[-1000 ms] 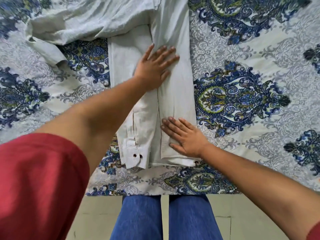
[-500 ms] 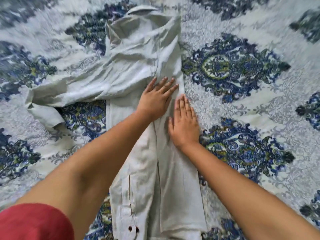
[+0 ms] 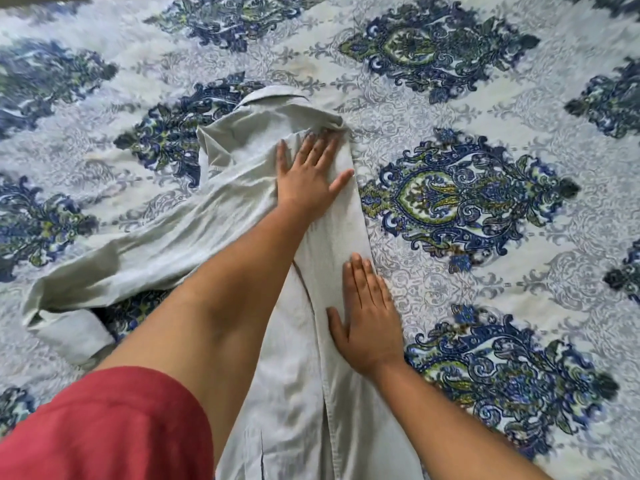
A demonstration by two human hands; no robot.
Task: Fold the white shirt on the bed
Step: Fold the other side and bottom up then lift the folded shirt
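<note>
Bedspread (image 3: 485,98): thin printed cotton, pale ground, with large blue-and-green paisley medallions in diagonal rows and faint grey scrollwork between them. It covers the bed wholly.

White shirt (image 3: 242,209): off-white woven cloth, matte and softly creased. The body is folded into a long narrow strip running from 6 o'clock up to the middle of the view, its right edge a straight crease. A placket seam runs down the strip near 6 o'clock. The collar (image 3: 273,95) sits at the far end, about 12 o'clock, bunched and partly turned up. One shirt sleeve (image 3: 86,282) trails off toward 8 o'clock, wrinkled, and its end is doubled back on itself.

Left hand (image 3: 308,171): flat on the shirt just below the collar, palm down, with straight, slightly spread fingers and the thumb out toward the right crease. Gripping nothing.

Right hand (image 3: 367,317): flat on the strip's right edge, toward 5 o'clock of the left hand. Fingers are straight and close together, the outer ones over the bedspread. Gripping nothing.

Red sleeve (image 3: 104,427): plain knit, on the left upper arm at 7 o'clock.
</note>
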